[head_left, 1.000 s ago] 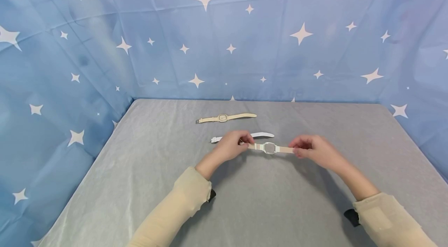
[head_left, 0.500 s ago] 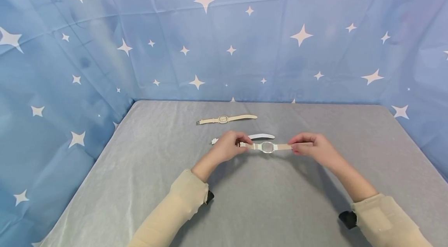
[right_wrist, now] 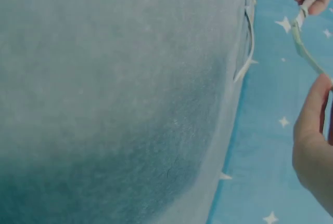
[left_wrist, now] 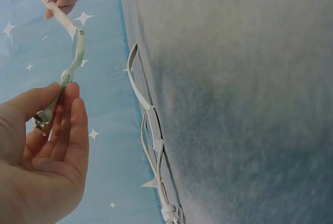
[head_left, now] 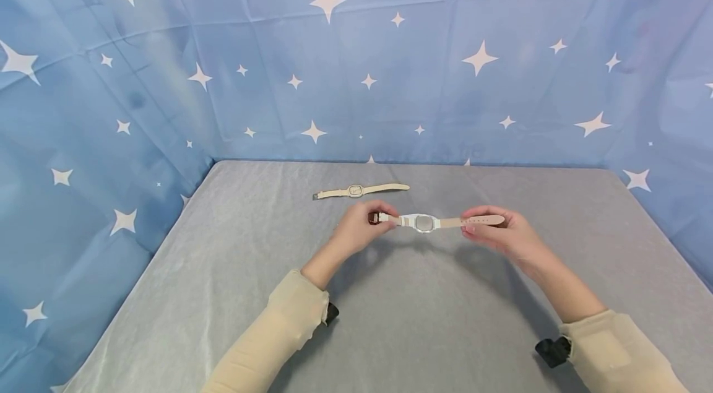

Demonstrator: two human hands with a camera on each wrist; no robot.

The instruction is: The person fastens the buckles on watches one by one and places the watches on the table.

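Both hands hold a white watch (head_left: 424, 223) stretched between them above the table. My left hand (head_left: 362, 223) pinches its buckle-end strap, and in the left wrist view the metal buckle (left_wrist: 40, 121) sticks out past the thumb. The right hand (head_left: 509, 235) pinches the other strap, whose holed tip lies across the fingers. Beige shows on the straps around the pale case. A cream watch (head_left: 354, 191) lies flat farther back. The white watch on the table is hidden behind the held one in the head view; the left wrist view shows pale watch straps (left_wrist: 153, 122) there.
Grey cloth covers the table (head_left: 434, 319). Behind it and along the sides hangs a blue curtain (head_left: 345, 102) with white stars. Black wrist-camera mounts (head_left: 553, 352) show below the beige sleeves (head_left: 278, 325).
Both hands have raised the held watch, which moved slightly left and farther back in view. More of its right strap tip shows. It now covers the white watch on the table.
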